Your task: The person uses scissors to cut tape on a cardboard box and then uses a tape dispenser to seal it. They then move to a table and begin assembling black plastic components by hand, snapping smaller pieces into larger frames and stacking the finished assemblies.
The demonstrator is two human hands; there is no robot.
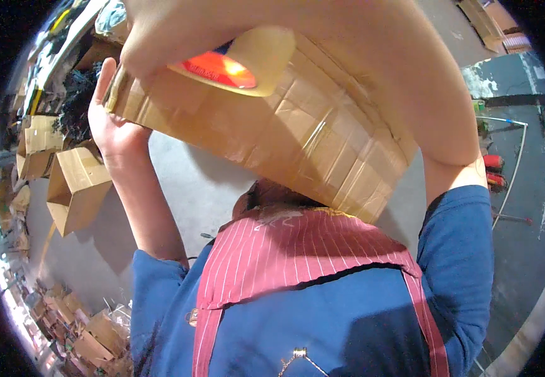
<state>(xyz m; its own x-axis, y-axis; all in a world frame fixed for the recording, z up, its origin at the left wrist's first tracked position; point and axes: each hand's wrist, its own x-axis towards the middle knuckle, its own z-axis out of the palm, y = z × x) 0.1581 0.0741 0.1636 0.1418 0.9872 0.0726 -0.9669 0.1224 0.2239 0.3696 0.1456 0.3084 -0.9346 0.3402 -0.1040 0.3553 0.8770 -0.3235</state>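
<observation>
Through the head camera I have a big piece of brown cardboard (pixel 266 138) in front of the person's chest, tilted so that it slopes from the upper left down to the lower right. Its lower edge overlaps the top of the red striped apron (pixel 304 251) in my view. Creases run across its face, and a few shiny streaks catch the light; I cannot tell whether it is a whole box or a flat sheet.

The left hand (pixel 120 129) is at the cardboard's left end, palm toward me, one digit pointing up beside the edge. The rest of its fingers are out of sight behind the cardboard, so I cannot tell how firm that grip is.

The right arm rises from a blue sleeve (pixel 458 232) and arches over the cardboard, which brings the right hand (pixel 165 41) to the upper left. Just under it sits a pale roll (pixel 263 60) with a bright red-orange inside — the right fingertips are hidden, so I cannot tell whether that grip is clenched on the roll or merely against it.

Around them I see gray floor (pixel 159 182), an open carton (pixel 77 188) to the left, a heap of cardboard scraps (pixel 87 330) at lower left, and red cylinders (pixel 494 162) at right.
</observation>
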